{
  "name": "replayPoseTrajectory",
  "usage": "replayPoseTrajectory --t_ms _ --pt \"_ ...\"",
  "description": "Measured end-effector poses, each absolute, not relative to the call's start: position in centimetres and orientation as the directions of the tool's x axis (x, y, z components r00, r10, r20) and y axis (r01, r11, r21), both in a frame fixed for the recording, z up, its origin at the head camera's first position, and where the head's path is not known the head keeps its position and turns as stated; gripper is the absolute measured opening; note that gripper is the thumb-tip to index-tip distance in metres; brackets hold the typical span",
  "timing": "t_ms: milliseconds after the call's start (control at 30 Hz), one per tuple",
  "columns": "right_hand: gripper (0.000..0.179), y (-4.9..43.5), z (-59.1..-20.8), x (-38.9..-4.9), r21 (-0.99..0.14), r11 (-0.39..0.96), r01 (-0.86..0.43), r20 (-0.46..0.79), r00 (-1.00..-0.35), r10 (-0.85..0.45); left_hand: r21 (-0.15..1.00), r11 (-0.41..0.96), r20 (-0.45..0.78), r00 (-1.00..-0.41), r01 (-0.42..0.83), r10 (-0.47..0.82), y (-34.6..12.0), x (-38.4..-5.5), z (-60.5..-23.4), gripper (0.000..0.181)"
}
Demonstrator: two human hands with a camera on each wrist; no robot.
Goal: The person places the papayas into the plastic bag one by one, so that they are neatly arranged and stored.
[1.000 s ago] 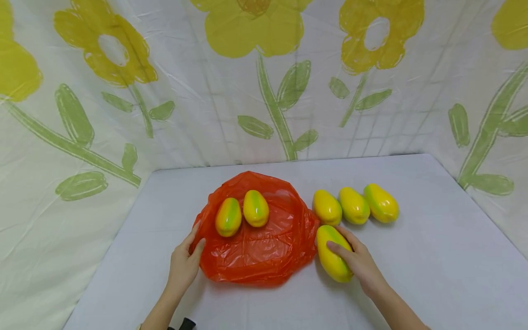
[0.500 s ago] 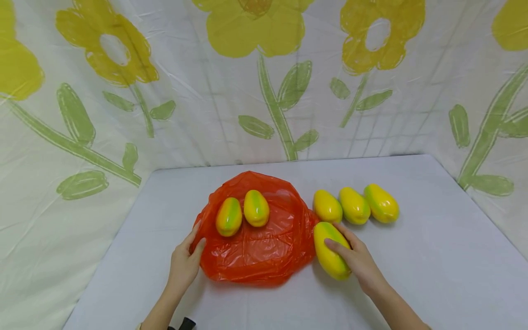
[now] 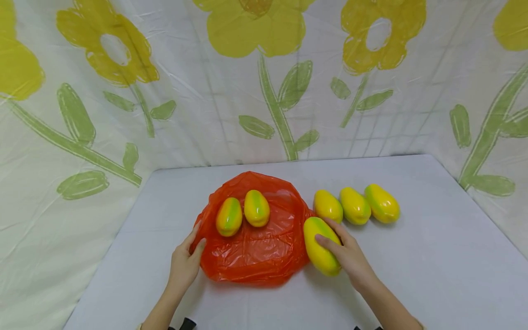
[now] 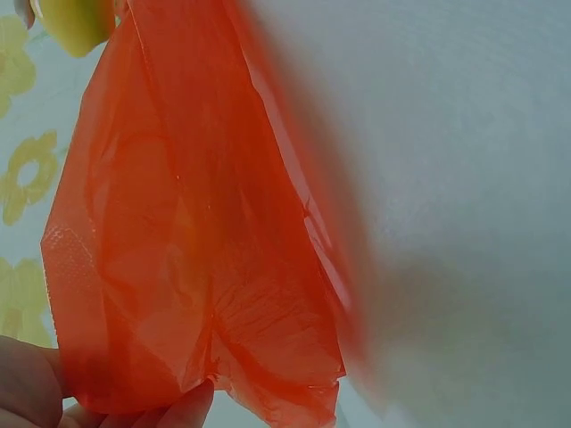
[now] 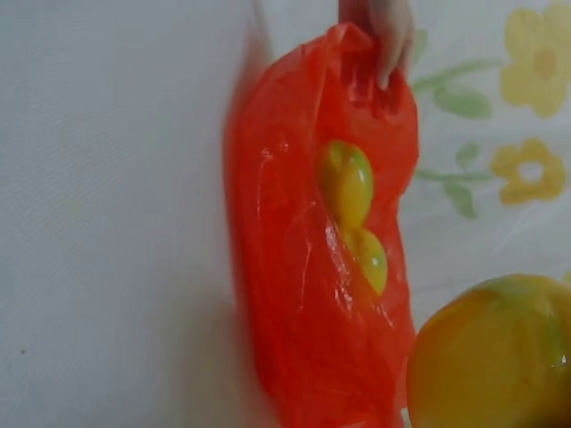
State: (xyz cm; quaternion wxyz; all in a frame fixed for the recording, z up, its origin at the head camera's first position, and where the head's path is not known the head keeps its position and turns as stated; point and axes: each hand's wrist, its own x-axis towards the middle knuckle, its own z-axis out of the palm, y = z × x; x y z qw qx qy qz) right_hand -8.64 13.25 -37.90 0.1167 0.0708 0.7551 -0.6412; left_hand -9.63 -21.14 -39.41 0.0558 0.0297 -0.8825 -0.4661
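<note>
An orange-red plastic bag (image 3: pixel 264 250) lies spread with its mouth facing up, and two yellow-green papayas, one on the left (image 3: pixel 228 217) and one on the right (image 3: pixel 256 209), rest inside. At the bag's left rim my left hand (image 3: pixel 186 261) pinches the plastic between thumb and fingers; the left wrist view shows the fingers (image 4: pixel 187 408) at the film's edge. My right hand (image 3: pixel 348 254) grips another papaya (image 3: pixel 321 250), thumb on top, held up at the bag's right rim and overlapping it. In the right wrist view this papaya (image 5: pixel 495 357) fills the lower right corner.
Three more papayas sit in a row right of the bag: a near one (image 3: pixel 328 206), a middle one (image 3: pixel 354 206) and a far-right one (image 3: pixel 382 203). The white-covered table (image 3: pixel 445 256) ends at a flower-printed curtain (image 3: pixel 198 123) behind.
My right hand has carried its papaya left and slightly away from me, to the bag's right rim. The left hand and the two papayas in the bag have stayed put.
</note>
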Motion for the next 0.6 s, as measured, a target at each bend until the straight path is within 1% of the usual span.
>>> replayPoseTrajectory --t_ms 233,400,600 --pt "0.063 12.3 -37.2 -9.1 -0.963 0.136 0.232 -0.24 -0.97 -0.045 0.833 0.552 0.044 -0.993 -0.023 -0.108 -21.1 -9.7 -39.5 0.048" --pt "0.063 11.7 -37.0 -9.5 -0.971 0.132 0.197 -0.207 -0.976 -0.066 0.832 0.554 0.058 -0.992 -0.014 -0.112 -21.2 -9.6 -39.4 0.048" --pt "0.064 11.1 -36.7 -10.1 -0.97 0.129 0.205 -0.216 -0.974 -0.076 0.839 0.544 0.047 -0.992 -0.023 -0.114 -21.3 -9.7 -39.5 0.048"
